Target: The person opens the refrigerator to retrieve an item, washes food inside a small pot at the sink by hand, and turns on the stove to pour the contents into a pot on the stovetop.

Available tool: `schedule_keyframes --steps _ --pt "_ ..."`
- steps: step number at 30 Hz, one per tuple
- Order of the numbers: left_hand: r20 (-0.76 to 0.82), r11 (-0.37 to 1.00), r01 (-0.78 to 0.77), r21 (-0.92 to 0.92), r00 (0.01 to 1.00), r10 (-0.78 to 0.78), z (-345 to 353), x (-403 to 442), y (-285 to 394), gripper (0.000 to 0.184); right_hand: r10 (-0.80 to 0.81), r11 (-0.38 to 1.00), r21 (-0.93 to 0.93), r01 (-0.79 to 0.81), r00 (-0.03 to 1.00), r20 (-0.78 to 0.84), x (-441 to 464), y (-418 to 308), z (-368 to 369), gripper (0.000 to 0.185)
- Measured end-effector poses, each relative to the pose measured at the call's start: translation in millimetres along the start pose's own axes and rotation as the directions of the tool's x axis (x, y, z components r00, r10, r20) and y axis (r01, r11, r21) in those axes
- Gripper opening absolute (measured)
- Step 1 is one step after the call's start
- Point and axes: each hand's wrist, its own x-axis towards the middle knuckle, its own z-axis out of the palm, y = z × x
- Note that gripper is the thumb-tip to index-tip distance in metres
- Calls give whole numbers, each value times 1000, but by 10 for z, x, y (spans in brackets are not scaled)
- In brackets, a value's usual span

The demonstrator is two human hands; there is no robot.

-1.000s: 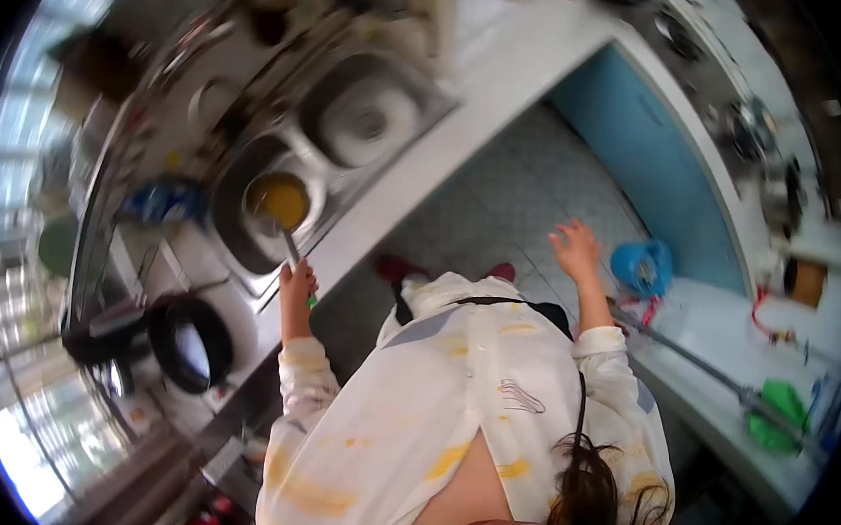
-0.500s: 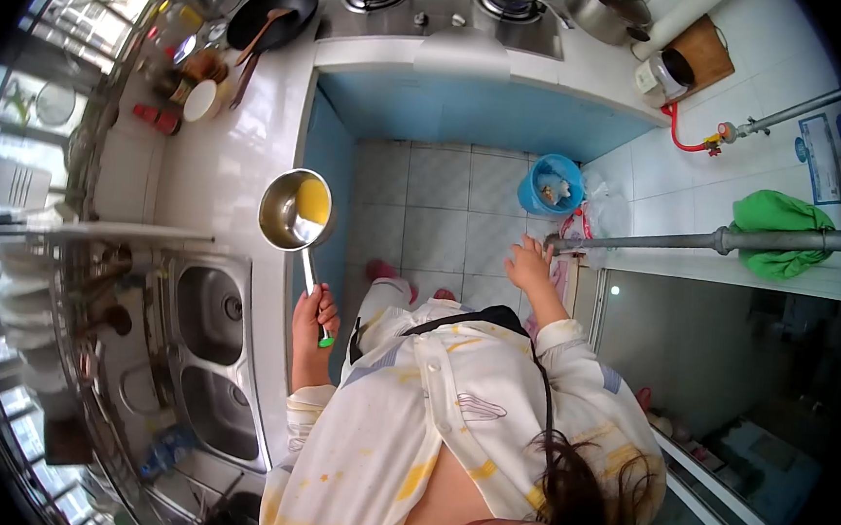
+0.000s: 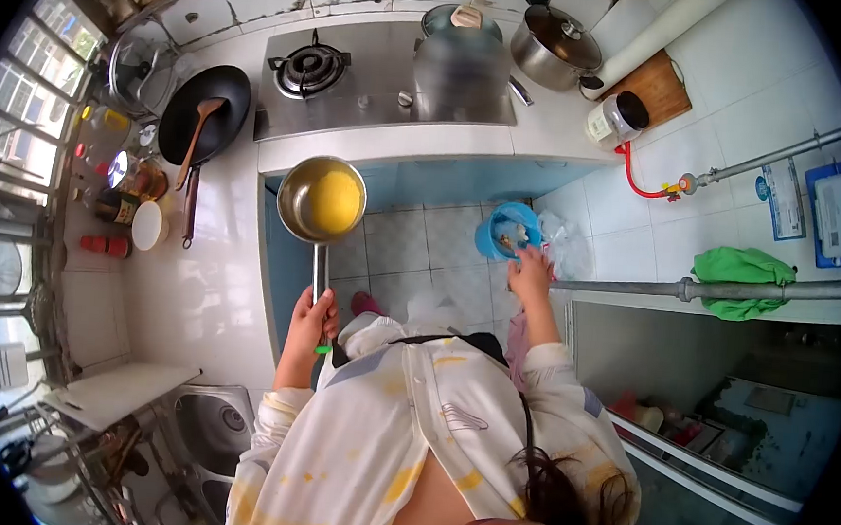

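Observation:
My left hand (image 3: 313,319) is wrapped round the long metal handle of a small saucepan (image 3: 294,200), near the handle's green end. The pan is held out over the floor, close to the counter edge. Inside it lies a yellow liquid (image 3: 335,203), pooled toward the right side. Nothing shows in my right hand (image 3: 533,272), which hangs in the air with its fingers apart. From this angle it appears just in front of a blue bin (image 3: 493,236) that has some waste inside.
Ahead is a gas stove (image 3: 374,84), partly blurred on its right. A black wok (image 3: 229,103) with a wooden spatula (image 3: 198,140) rests on the left counter (image 3: 200,276). A lidded pot (image 3: 542,58) stands at the back right. A grey pipe (image 3: 633,286) runs along the right.
The view has shifted, bringing the stove nearer and lower. My left hand has moved with the saucepan toward the stove, and the yellow liquid now covers more of the pan's bottom.

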Motion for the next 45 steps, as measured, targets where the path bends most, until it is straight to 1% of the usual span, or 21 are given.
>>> schedule_keyframes --steps 2,3,5,7,12,13,14,17,21,23,24,26,29,33,35,37,39,41,43,44,45 --pt "-12 1000 10 11 1000 -10 79 151 125 14 -64 993 80 82 976 -206 483 -114 -241 31" --pt "-26 1000 12 20 1000 -11 131 244 182 14 -67 994 76 84 976 -208 737 -185 -396 31" --pt "-27 1000 10 4 1000 -9 220 384 243 13 -154 960 153 233 901 -405 1273 -352 -720 27" --pt "-76 1000 5 -13 997 -6 385 489 298 13 -275 911 118 396 794 -542 1902 -513 -977 26" --pt "-152 994 -87 -62 985 76 783 791 246 13 -440 819 54 571 686 -579 3426 -1073 -1438 26" --pt "-200 991 -101 -87 976 82 917 837 259 13 -478 794 34 607 658 -582 3714 -1159 -1491 27" --pt "-247 987 -114 -114 965 83 1040 885 254 13 -492 783 35 622 652 -578 3972 -1247 -1520 27" --pt "-291 965 -184 -185 949 125 1298 1039 197 10 -590 748 -37 663 638 -495 4684 -1473 -1574 29" --pt "-359 933 -259 -249 920 159 1597 1122 101 10 -653 714 -66 697 629 -422 5312 -1754 -1466 23" --pt "-398 927 -275 -255 904 159 1700 1151 75 10 -649 748 -80 659 701 -294 5471 -1876 -1443 20" --pt "-417 926 -279 -256 896 155 1742 1161 64 10 -658 740 -74 669 696 -288 5524 -1912 -1428 20" --pt "-436 925 -291 -246 885 163 1804 1196 56 10 -617 786 -60 616 772 -155 5558 -1983 -1468 19" --pt "-456 927 -301 -224 873 173 1860 1248 50 10 -608 792 -30 609 785 -121 5585 -2002 -1484 18" --pt "-451 929 -297 -221 876 173 1939 1326 149 11 -604 794 -8 608 787 -127 5536 -1819 -1709 18" --pt "-432 939 -270 -212 888 157 1949 1390 208 12 -589 746 124 654 735 -335 5436 -1522 -1906 17" --pt "-410 947 -249 -203 900 148 1939 1477 279 12 -572 708 192 680 711 -409 5198 -1183 -2191 18" --pt "-354 959 -219 -183 924 143 1929 1554 337 13 -513 685 281 672 719 -468 4857 -797 -2422 19" --pt "-319 965 -197 -174 938 134 1912 1622 389 12 -398 726 410 552 823 -405 4599 -377 -2478 19" --pt "-280 974 -166 -153 953 118 1887 1673 426 12 -314 762 438 476 864 -394 4414 144 -2370 19" --pt "-272 977 -149 -154 957 103 1884 1703 449 12 -306 768 438 467 869 -390 4222 246 -2371 19" --pt "-268 978 -138 -153 959 94 1868 1730 470 12 -315 844 320 430 881 -353 4037 336 -2384 19"
